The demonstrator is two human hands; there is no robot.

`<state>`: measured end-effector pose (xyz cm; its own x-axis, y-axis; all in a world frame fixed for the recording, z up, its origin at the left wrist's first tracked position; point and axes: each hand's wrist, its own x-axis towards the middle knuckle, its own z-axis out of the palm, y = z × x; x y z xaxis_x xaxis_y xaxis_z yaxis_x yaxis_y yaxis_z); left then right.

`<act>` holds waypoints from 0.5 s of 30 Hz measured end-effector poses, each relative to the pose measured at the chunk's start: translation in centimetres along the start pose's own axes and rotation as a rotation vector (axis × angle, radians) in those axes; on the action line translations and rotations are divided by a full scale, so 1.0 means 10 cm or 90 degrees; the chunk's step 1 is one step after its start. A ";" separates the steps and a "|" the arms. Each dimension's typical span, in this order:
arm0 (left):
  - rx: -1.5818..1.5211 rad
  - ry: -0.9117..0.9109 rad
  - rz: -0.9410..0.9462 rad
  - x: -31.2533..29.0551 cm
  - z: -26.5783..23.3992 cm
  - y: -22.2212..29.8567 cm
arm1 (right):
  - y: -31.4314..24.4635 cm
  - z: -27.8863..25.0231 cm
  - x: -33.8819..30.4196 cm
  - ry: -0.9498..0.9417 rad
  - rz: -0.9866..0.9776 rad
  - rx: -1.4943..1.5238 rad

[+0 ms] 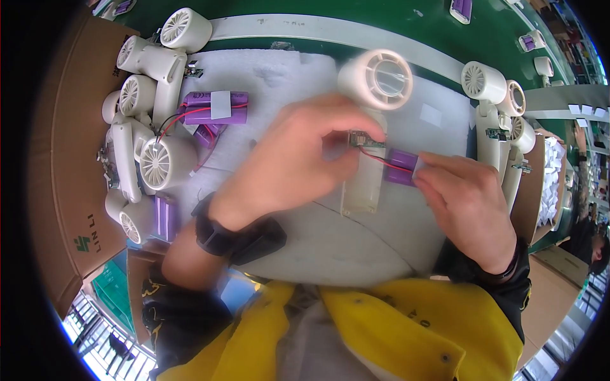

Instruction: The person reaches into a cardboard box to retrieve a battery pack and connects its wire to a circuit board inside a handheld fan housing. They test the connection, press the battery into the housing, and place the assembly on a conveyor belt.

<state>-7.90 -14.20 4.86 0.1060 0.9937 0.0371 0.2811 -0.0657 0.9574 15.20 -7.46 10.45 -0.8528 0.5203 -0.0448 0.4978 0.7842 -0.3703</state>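
In front of me a cream handheld fan [349, 79] lies with its round head away from me. Its hollow handle [361, 193] points toward me and shows its inside. My left hand [286, 155] reaches over the handle, thumb and fingers closed on a small green circuit board [359, 140] at the handle's upper part. A red wire runs from the board to a purple battery pack [400, 166] just right of the handle. My right hand [467, 200] pinches the pack's right end, where a white patch shows.
Several cream fans [168, 162] crowd the left side, beside a tall cardboard box [76, 146]. More purple battery packs [238, 113] lie on the white foam mat [286, 76]. Other fans [483, 82] stand at right, near a box of white pieces [551, 178]. Another person [581, 238] is at far right.
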 end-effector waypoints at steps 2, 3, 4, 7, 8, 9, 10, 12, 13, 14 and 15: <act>0.003 -0.004 -0.002 0.00 0.00 0.00 | -0.02 0.01 -0.02 0.000 -0.002 -0.016; 0.003 -0.004 -0.001 0.00 0.00 0.01 | -0.05 0.03 -0.04 0.005 0.006 -0.029; 0.006 -0.006 -0.006 0.00 0.00 0.01 | -0.07 0.06 -0.05 0.010 0.014 -0.043; 0.011 -0.011 -0.016 0.02 0.00 0.02 | -0.10 0.11 -0.03 0.010 0.029 -0.075; 0.003 -0.007 -0.014 0.01 0.00 0.01 | -0.12 0.13 -0.02 0.004 0.035 -0.093; -0.005 -0.002 -0.013 0.01 0.00 0.00 | -0.12 0.14 -0.02 -0.002 0.041 -0.110; -0.013 0.003 -0.012 0.00 0.00 0.00 | -0.11 0.14 -0.01 -0.003 0.041 -0.110; -0.014 0.001 -0.015 0.01 0.00 -0.01 | -0.03 0.12 0.00 -0.001 0.018 -0.068; -0.015 0.001 -0.017 0.01 0.00 -0.01 | 0.01 0.11 0.01 0.000 0.004 -0.047; -0.016 0.001 -0.019 0.01 -0.01 -0.01 | 0.06 0.08 0.03 0.000 0.001 -0.047; -0.016 0.003 -0.018 0.02 -0.01 -0.02 | 0.11 0.02 0.05 -0.022 0.016 0.038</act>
<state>-8.05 -14.01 4.75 0.0944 0.9955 0.0117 0.2592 -0.0359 0.9652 15.30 -6.46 9.85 -0.8452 0.5274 -0.0864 0.5104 0.7484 -0.4236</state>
